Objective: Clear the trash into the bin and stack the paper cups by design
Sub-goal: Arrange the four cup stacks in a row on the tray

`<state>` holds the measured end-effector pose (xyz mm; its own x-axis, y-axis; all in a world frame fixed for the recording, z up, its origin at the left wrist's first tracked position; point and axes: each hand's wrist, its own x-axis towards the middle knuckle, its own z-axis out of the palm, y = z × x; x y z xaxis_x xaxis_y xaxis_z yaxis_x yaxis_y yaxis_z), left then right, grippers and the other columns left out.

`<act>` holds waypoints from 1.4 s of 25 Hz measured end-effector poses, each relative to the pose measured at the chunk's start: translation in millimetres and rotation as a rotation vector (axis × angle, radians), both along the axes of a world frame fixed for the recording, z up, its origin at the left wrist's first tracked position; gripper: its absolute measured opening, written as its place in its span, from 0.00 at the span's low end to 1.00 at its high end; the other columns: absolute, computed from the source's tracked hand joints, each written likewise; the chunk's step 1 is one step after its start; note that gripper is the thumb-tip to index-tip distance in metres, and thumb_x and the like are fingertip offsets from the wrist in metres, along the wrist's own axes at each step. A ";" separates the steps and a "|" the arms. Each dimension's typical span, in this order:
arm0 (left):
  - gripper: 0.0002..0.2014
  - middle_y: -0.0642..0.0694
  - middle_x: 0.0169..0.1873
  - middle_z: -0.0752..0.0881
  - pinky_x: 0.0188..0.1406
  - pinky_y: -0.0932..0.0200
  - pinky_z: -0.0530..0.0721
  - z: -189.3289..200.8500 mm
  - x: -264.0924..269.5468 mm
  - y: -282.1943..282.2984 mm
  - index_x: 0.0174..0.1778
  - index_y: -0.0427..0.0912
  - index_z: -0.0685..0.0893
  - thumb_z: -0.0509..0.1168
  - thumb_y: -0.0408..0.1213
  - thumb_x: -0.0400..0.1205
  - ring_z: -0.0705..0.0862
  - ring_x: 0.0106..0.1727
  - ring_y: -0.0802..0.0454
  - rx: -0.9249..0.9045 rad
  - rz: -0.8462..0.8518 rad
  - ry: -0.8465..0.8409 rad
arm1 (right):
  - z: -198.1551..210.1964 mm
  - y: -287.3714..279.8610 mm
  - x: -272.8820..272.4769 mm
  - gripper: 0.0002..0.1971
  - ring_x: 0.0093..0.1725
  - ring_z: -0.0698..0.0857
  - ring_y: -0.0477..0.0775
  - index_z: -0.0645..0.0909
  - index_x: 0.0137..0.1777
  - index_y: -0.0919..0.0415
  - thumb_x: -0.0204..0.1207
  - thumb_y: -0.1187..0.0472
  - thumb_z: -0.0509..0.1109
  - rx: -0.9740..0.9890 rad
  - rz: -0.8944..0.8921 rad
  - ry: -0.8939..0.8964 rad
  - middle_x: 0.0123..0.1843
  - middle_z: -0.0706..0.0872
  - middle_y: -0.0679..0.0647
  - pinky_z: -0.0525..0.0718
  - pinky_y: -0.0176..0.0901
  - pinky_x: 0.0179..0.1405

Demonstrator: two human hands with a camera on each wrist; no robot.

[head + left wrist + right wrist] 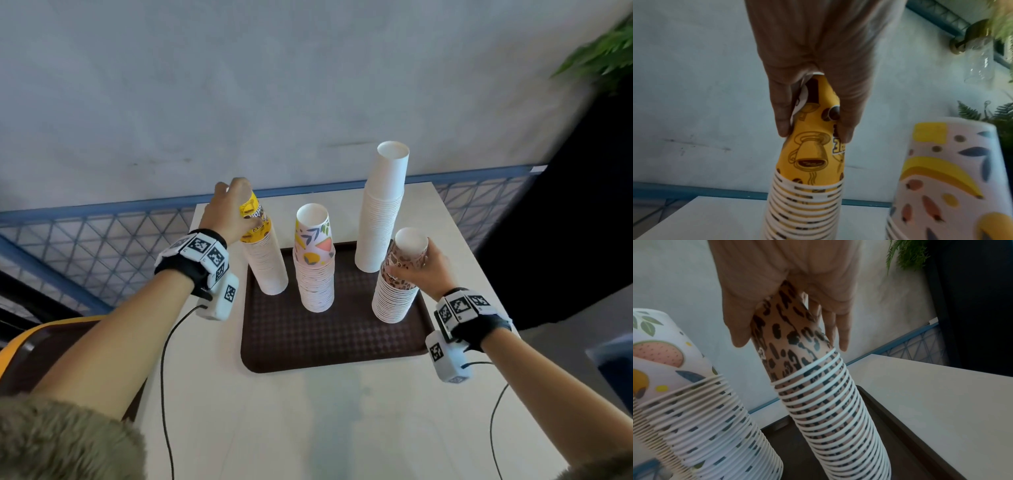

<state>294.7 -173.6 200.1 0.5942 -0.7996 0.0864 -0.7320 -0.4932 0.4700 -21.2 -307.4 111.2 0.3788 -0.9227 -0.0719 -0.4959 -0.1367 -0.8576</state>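
Yellow coffee-print paper is showing between the fingers [782,116] of the left hand [230,209], which is hiding the top of the yellow cup stack [265,263]. The right hand [430,272] is gripping the leopard-print stack [397,287]. Both stacks are standing upside down, long axes upright, on the brown tray [308,342] on the worktop [342,428].

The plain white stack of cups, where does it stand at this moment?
In the head view the plain white stack stands at the far right of the brown tray, behind the leopard-print stack and right of the fruit-print stack.
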 end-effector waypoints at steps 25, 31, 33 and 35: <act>0.31 0.47 0.52 0.84 0.52 0.49 0.84 -36.9 -103.6 -19.0 0.62 0.45 0.72 0.77 0.45 0.66 0.84 0.54 0.44 -0.186 -0.085 0.337 | -20.2 -2.4 -22.5 0.39 0.58 0.84 0.56 0.69 0.68 0.51 0.57 0.57 0.83 0.129 0.111 0.007 0.58 0.86 0.54 0.82 0.53 0.62; 0.30 0.49 0.51 0.84 0.51 0.50 0.86 -43.4 -136.3 -10.4 0.62 0.47 0.73 0.76 0.46 0.66 0.84 0.52 0.47 -0.212 -0.160 0.342 | -20.2 -5.7 -31.4 0.37 0.57 0.85 0.56 0.71 0.65 0.52 0.55 0.56 0.83 0.133 0.141 0.011 0.57 0.86 0.53 0.83 0.50 0.61; 0.31 0.50 0.51 0.84 0.50 0.52 0.85 -43.7 -148.1 -10.7 0.62 0.46 0.73 0.77 0.46 0.66 0.83 0.51 0.50 -0.228 -0.177 0.353 | -19.2 -6.3 -32.0 0.38 0.57 0.84 0.56 0.71 0.66 0.52 0.56 0.57 0.83 0.125 0.139 0.006 0.57 0.86 0.54 0.83 0.51 0.61; 0.31 0.52 0.50 0.83 0.50 0.54 0.84 -44.6 -157.9 -12.0 0.62 0.46 0.73 0.77 0.45 0.66 0.82 0.50 0.53 -0.251 -0.187 0.362 | -20.0 -7.3 -31.0 0.37 0.56 0.85 0.57 0.71 0.66 0.52 0.56 0.58 0.83 0.127 0.125 -0.008 0.57 0.86 0.54 0.83 0.51 0.61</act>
<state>136.8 -185.6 155.5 0.4695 -0.8767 0.1045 -0.5647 -0.2073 0.7988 -52.2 -314.7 91.2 0.4912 -0.8520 -0.1812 -0.4745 -0.0873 -0.8759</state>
